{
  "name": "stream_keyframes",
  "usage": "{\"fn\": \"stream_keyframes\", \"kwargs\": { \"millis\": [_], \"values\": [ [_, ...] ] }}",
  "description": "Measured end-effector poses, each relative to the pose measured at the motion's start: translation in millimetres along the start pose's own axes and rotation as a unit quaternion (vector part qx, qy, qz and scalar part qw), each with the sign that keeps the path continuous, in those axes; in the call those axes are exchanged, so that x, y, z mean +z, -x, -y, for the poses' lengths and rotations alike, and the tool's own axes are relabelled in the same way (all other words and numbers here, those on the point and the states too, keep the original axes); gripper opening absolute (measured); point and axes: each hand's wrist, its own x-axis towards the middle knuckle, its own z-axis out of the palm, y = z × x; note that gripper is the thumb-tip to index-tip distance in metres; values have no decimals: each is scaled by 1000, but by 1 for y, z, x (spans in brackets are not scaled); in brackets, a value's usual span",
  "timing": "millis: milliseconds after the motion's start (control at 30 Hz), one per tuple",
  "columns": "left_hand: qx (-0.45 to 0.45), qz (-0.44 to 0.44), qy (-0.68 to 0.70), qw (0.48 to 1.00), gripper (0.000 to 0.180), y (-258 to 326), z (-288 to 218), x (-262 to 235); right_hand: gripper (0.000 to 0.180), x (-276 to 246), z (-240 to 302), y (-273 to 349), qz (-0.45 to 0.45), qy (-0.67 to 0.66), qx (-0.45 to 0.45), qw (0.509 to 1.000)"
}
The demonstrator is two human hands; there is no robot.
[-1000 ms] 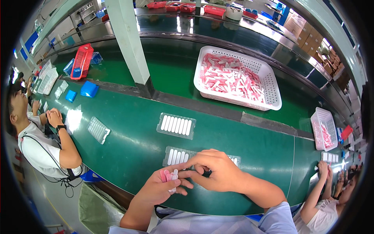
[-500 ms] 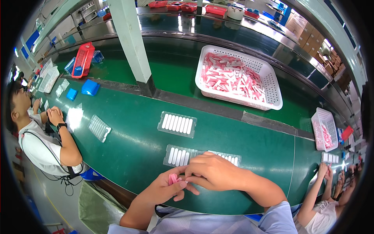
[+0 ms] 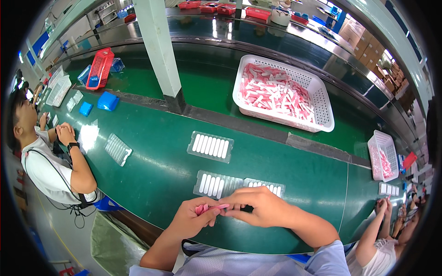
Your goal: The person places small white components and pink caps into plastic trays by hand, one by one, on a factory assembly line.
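My left hand (image 3: 198, 217) is closed around a few slim pink pieces (image 3: 200, 209). One pink strip (image 3: 222, 206) sticks out past its thumb toward the right. My right hand (image 3: 263, 207) closes thumb and forefinger at that strip's far end. Just beyond my hands lies a clear plastic tray (image 3: 229, 186) with white rounded sticks (image 3: 212, 185) in its left slots and bare slots beside them. A second clear tray (image 3: 282, 194) with white sticks adjoins it, partly hidden by my right hand. Farther back, another clear tray (image 3: 189, 149) holds a row of white sticks.
A white basket (image 3: 326, 103) of pink and white pieces stands beyond the table's dark ledge (image 3: 258, 128). A post (image 3: 159, 50) rises at the ledge. Another clear tray (image 3: 118, 149) lies left, near a co-worker (image 3: 55, 172). At right are a smaller basket (image 3: 375, 158) and another person's hands (image 3: 383, 205).
My left hand has turned, and the pink strip now points right, between both hands. My right hand has shifted slightly right and its fingers have come to the strip's end.
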Motion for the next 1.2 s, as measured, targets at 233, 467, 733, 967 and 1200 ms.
{"fn": "stream_keyframes", "kwargs": {
  "millis": [233, 467, 733, 967, 1200],
  "values": [
    [-47, -16, -6, 999, 19, 1, -11, 5, 21, 10, -11, -1, -99, 58, -56, 992],
    [-37, -26, 13, 999, 18, 1, -6, 2, 17, 8, -2, -7, -90, -34, 74, 993],
    [-10, -105, 78, 991, 17, 3, 2, -13, 7, 1, -21, -7, -262, 147, -30, 953],
    [-1, -95, 131, 987, 15, 1, 11, -17, 18, 25, -40, -4, -84, 453, -98, 882],
    [-4, -59, 183, 981, 15, 1, 11, -17, 20, 18, -16, -15, -169, 218, -59, 960]
  ]
}}
